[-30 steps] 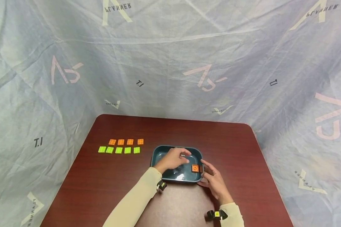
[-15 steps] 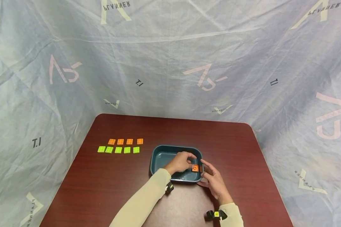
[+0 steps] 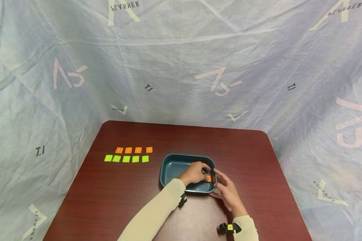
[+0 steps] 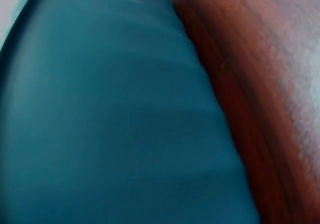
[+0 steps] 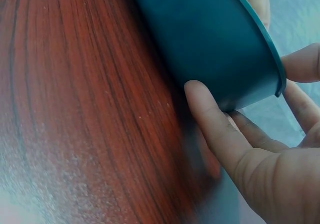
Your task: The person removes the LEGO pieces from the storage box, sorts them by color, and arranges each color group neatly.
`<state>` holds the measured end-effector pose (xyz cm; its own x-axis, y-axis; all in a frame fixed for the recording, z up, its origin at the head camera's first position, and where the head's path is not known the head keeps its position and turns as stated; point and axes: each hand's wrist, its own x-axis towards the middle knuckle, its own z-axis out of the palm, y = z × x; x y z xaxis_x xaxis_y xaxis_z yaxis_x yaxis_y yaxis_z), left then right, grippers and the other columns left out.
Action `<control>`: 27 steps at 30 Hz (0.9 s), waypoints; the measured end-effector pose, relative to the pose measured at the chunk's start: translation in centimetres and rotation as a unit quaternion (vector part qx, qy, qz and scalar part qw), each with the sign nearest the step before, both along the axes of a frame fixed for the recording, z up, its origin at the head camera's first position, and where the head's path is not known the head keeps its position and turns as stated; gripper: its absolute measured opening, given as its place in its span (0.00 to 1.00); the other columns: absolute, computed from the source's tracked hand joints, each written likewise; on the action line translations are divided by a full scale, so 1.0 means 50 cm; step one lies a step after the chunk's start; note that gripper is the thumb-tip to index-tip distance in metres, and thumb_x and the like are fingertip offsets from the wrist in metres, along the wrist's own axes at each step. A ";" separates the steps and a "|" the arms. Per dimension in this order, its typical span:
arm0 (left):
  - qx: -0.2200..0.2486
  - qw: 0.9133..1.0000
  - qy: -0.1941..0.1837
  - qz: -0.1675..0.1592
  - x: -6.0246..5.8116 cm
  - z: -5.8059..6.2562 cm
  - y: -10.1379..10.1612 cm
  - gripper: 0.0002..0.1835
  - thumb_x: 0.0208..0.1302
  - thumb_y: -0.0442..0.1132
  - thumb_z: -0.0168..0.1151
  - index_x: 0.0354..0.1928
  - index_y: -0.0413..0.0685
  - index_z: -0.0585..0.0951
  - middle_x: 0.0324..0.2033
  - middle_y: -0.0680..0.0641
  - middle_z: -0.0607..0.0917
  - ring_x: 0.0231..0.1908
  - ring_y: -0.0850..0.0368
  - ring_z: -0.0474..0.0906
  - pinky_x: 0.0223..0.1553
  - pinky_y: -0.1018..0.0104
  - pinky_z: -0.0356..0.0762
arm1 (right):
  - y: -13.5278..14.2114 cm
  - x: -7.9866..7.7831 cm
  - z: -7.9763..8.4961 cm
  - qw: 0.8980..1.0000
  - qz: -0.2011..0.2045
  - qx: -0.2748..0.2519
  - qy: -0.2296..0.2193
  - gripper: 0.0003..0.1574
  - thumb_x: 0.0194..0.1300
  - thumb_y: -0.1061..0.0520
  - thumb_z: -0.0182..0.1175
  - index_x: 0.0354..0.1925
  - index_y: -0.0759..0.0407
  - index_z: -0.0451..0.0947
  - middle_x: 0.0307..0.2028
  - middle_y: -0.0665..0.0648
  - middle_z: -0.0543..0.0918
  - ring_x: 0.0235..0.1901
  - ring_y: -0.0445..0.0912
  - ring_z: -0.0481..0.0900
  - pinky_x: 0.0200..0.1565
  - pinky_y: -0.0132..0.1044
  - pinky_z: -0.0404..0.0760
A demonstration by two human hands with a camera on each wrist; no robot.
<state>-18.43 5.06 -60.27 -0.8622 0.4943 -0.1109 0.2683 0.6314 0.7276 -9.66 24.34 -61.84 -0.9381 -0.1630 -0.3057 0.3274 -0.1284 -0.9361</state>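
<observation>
My left hand (image 3: 194,173) reaches into a dark teal tray (image 3: 172,157). Its thumb covers the left side of an orange toy brick (image 3: 209,178) lying near the tray's right wall. The index finger bends above the brick's far side; whether the two pinch it cannot be made out. Outside, at the tray's right end, my right hand (image 3: 228,193) holds the tray. In the right wrist view its thumb (image 5: 202,102) presses low on the outer wall and another fingertip (image 5: 302,64) touches the rim. Only the tray's outer wall (image 4: 115,104) and table fill the left wrist view.
Left of the tray, a row of several orange bricks (image 3: 138,150) lies behind a row of several lime-green bricks (image 3: 135,159). All are on a reddish-brown wooden table (image 3: 244,150). Grey printed cloth (image 3: 181,67) hangs around its back and sides.
My left hand has moved right inside the tray, from its middle to the orange brick, and its thumb now overlaps the brick. The right hand and tray have stayed in place.
</observation>
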 end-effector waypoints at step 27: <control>-0.012 0.999 0.027 -0.017 0.010 -0.014 0.008 0.25 0.45 0.37 0.87 0.49 0.49 0.90 0.39 0.52 0.91 0.38 0.64 0.82 0.43 0.73 0.78 | -0.008 0.002 -0.004 1.000 -0.018 -0.006 -0.003 0.43 0.71 0.70 0.51 0.80 0.50 0.64 0.77 0.71 0.63 0.56 0.59 0.83 0.48 0.59 0.89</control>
